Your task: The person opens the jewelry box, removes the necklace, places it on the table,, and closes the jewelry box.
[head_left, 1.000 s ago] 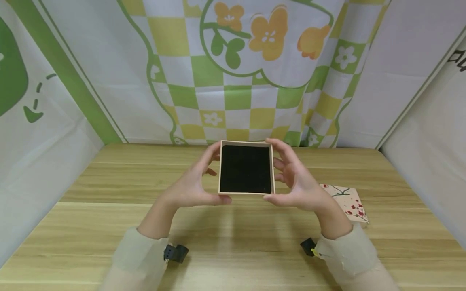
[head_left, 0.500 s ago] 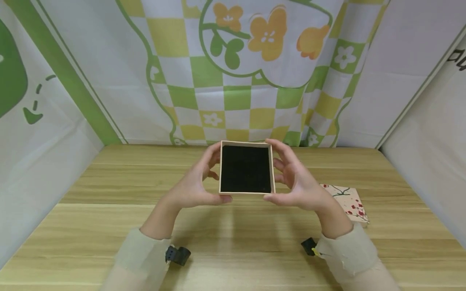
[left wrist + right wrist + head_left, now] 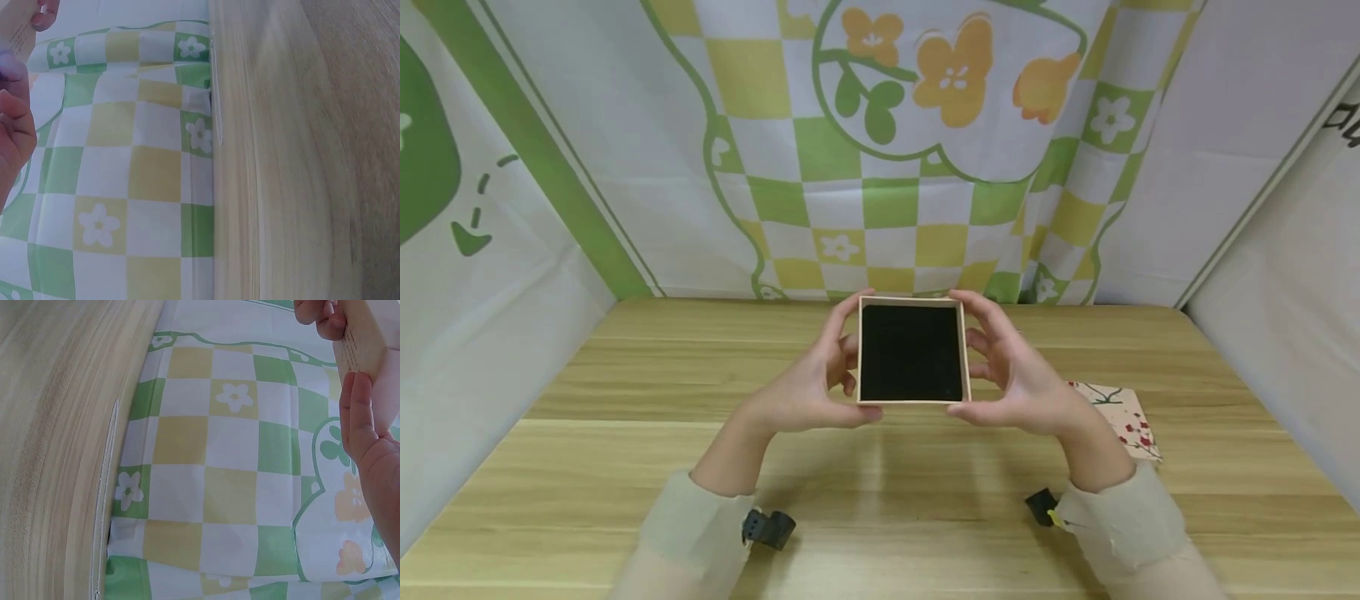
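Note:
Both hands hold a square, pale wooden box above the table, its open side facing the head camera and its inside black. At the box's left side, my left hand grips it, thumb along the lower edge and a fingertip at the top corner. My right hand grips the opposite side in the same way. Small printed lines show on the box's outside in the right wrist view. To the right, partly behind the right forearm, a cream square with red blossoms and a dark branch lies on the table.
The wooden table runs back to a checked green, yellow and white curtain. White cloth walls stand at the left and right. A dark strap piece sits on each cuff.
The box and both hands have shifted slightly to the right and down in the head view. The grip stays on the same sides; the blossom-patterned square stays on the table.

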`<state>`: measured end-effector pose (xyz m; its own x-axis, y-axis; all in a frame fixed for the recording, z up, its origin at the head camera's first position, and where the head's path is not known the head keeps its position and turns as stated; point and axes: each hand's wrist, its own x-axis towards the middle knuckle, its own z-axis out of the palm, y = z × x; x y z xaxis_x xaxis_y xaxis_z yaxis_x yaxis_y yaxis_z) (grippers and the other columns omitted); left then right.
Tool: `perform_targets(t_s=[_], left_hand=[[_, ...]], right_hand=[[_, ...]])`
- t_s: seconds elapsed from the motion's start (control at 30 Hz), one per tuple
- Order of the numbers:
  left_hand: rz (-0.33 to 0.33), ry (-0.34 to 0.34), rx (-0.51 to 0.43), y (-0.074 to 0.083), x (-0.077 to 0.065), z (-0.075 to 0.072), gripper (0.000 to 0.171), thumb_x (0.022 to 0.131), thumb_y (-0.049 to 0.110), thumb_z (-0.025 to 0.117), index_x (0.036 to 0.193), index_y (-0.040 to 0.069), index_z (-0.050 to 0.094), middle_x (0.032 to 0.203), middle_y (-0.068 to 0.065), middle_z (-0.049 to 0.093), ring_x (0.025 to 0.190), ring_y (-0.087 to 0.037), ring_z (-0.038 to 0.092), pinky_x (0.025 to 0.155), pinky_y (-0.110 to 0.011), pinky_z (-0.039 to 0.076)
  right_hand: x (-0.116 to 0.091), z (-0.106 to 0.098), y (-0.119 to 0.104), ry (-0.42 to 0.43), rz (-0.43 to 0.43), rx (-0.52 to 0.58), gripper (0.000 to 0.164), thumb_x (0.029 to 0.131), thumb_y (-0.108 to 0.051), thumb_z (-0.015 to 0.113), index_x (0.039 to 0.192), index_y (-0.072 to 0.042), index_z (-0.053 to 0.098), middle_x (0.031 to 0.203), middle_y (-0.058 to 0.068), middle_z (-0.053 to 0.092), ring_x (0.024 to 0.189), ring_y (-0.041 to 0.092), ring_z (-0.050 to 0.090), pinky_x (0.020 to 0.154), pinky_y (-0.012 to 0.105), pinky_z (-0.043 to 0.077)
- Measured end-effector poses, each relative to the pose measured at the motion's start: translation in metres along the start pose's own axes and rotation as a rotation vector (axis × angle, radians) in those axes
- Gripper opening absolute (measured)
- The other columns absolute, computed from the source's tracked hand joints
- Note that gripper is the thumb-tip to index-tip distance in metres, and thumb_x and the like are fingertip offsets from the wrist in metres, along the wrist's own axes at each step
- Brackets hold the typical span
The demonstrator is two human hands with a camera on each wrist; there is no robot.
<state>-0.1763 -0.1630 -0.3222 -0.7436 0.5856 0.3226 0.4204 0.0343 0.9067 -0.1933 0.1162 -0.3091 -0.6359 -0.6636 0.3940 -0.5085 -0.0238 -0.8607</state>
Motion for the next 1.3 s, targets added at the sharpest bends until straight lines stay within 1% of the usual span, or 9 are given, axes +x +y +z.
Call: perform_targets(t_s=[0.17,0.3,0.47,0.67,0.9,0.93,1.0,1.17,1.3], left_hand=[[-0.072,0.007,-0.086,0.005,0.000,0.003,0.119,0.074,-0.015,0.075,0.157,0.020,-0.003,0.091,-0.007,0.046,0.066,-0.014,0.049,0.061,-0.023,0.048],[-0.141,0.014,-0.184,0.011,0.001,0.008,0.121,0.074,-0.018,0.072,0.157,0.025,-0.004,0.101,-0.006,0.047,0.067,-0.012,0.047,0.061,-0.022,0.047],[-0.161,0.032,-0.212,0.012,0.001,0.012,0.122,0.074,-0.020,0.071,0.157,0.030,-0.003,0.104,-0.004,0.046,0.066,-0.011,0.044,0.061,-0.020,0.045],[-0.175,0.023,-0.210,0.007,0.002,0.015,0.120,0.074,-0.020,0.069,0.156,0.030,-0.002,0.111,-0.004,0.048,0.069,-0.012,0.047,0.063,-0.022,0.047],[-0.179,0.027,-0.223,0.004,0.002,0.014,0.120,0.073,-0.021,0.071,0.156,0.029,0.000,0.099,-0.003,0.044,0.066,-0.012,0.042,0.061,-0.021,0.043],[-0.176,0.025,-0.224,0.004,0.002,0.014,0.120,0.073,-0.021,0.071,0.156,0.029,0.000,0.098,-0.003,0.044,0.066,-0.012,0.042,0.061,-0.021,0.044],[-0.170,0.024,-0.228,0.003,0.001,0.013,0.121,0.072,-0.021,0.071,0.156,0.029,-0.001,0.096,-0.002,0.042,0.066,-0.011,0.042,0.062,-0.022,0.044],[-0.172,0.022,-0.232,0.002,0.000,0.013,0.122,0.072,-0.021,0.071,0.156,0.030,-0.002,0.098,-0.003,0.041,0.067,-0.012,0.041,0.064,-0.022,0.047],[-0.185,0.004,-0.218,0.000,0.002,0.014,0.121,0.073,-0.020,0.070,0.156,0.030,-0.002,0.109,-0.005,0.045,0.072,-0.013,0.048,0.069,-0.024,0.053]], right_hand=[[-0.002,-0.004,0.001,-0.018,0.009,-0.030,0.108,0.074,0.014,0.076,0.157,-0.010,0.011,0.165,0.011,0.005,0.136,0.024,0.039,0.092,0.031,0.053],[-0.004,-0.009,0.002,-0.039,0.032,-0.037,0.109,0.076,0.014,0.075,0.158,-0.012,0.008,0.166,0.010,0.000,0.138,0.036,0.035,0.095,0.030,0.052],[-0.005,-0.013,0.000,-0.070,0.064,-0.076,0.118,0.080,0.009,0.075,0.160,-0.022,-0.007,0.166,0.012,-0.004,0.141,0.044,0.030,0.101,0.030,0.048],[-0.016,-0.031,-0.001,-0.066,0.039,-0.181,0.126,0.079,0.010,0.076,0.158,-0.029,-0.015,0.164,0.012,0.006,0.134,0.031,0.041,0.105,0.041,0.044],[-0.035,-0.062,0.000,-0.044,0.031,-0.276,0.116,0.080,0.012,0.073,0.161,-0.022,-0.003,0.160,0.014,0.022,0.135,0.008,0.045,0.102,0.015,0.041],[-0.037,-0.066,0.000,-0.047,0.049,-0.314,0.114,0.081,0.010,0.074,0.161,-0.022,-0.002,0.160,0.014,0.025,0.136,0.006,0.044,0.103,0.016,0.041],[-0.041,-0.074,0.002,-0.055,0.095,-0.379,0.112,0.083,0.004,0.075,0.161,-0.024,-0.001,0.158,0.014,0.029,0.138,0.009,0.041,0.108,0.032,0.043],[-0.055,-0.090,0.010,-0.090,0.267,-0.522,0.105,0.086,-0.015,0.078,0.161,-0.024,0.005,0.156,0.020,0.033,0.142,0.038,0.034,0.101,0.074,0.032],[-0.070,-0.103,0.021,-0.149,0.359,-0.645,0.096,0.085,-0.026,0.079,0.159,-0.011,0.018,0.154,0.025,0.035,0.139,0.052,0.032,0.101,0.074,0.032]])
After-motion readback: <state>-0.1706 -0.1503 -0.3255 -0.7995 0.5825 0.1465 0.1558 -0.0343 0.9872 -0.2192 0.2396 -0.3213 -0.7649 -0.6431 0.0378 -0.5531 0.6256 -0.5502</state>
